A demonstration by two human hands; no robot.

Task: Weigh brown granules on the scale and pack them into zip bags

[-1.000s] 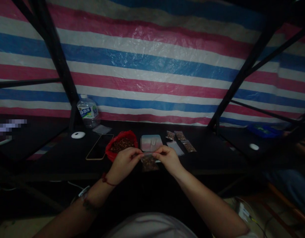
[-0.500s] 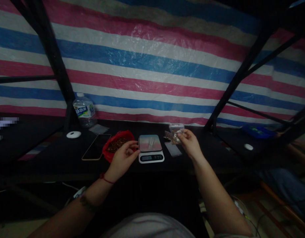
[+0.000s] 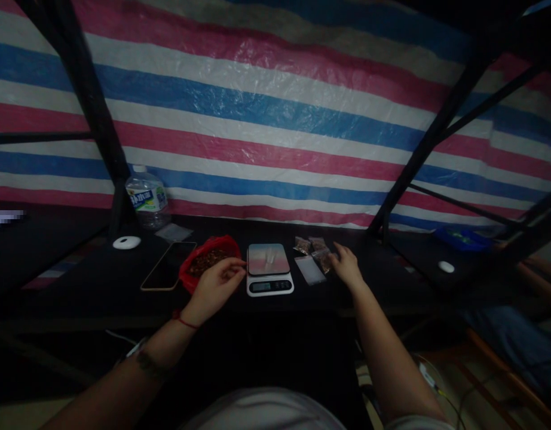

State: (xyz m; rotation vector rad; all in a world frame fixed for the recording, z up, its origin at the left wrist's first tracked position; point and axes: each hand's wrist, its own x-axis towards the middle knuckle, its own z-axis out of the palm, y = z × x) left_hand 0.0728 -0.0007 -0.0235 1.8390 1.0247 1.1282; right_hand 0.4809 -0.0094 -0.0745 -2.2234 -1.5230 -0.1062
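- The black surface (image 3: 383, 280) runs across the whole view, with a striped sheet (image 3: 257, 125) in red, white and blue hanging behind its back edge.
- A dark post (image 3: 94, 101) slants up on the left and another post (image 3: 414, 161) on the right, framing the middle stretch; the room is dim.
- Far right, past that post, sit a blue tray (image 3: 464, 240) and a small white object (image 3: 446, 267); below them a person's blue-clad leg (image 3: 513, 334) shows beside a wooden chair (image 3: 508, 364).
- At the back left stand a clear bottle (image 3: 145, 200), a white rounded object (image 3: 126, 242) and a phone (image 3: 165, 272) lying flat.
- A red bag (image 3: 186, 272) of brown bits lies open between the phone and the white scale (image 3: 269, 285), partly behind the left hand (image 3: 217, 286).
- That hand is half curled, a small gap between thumb and fingers, holding nothing; its tips are at the scale's left edge, contact unclear.
- The right hand (image 3: 346, 266) is loosely spread and grips nothing, just beside small filled bags (image 3: 323, 260); whether it touches them cannot be told.
- A pale flat packet (image 3: 310, 270) lies between scale and right hand.
- The scale sits near the front edge; bare black surface stretches from the right hand to the right post.
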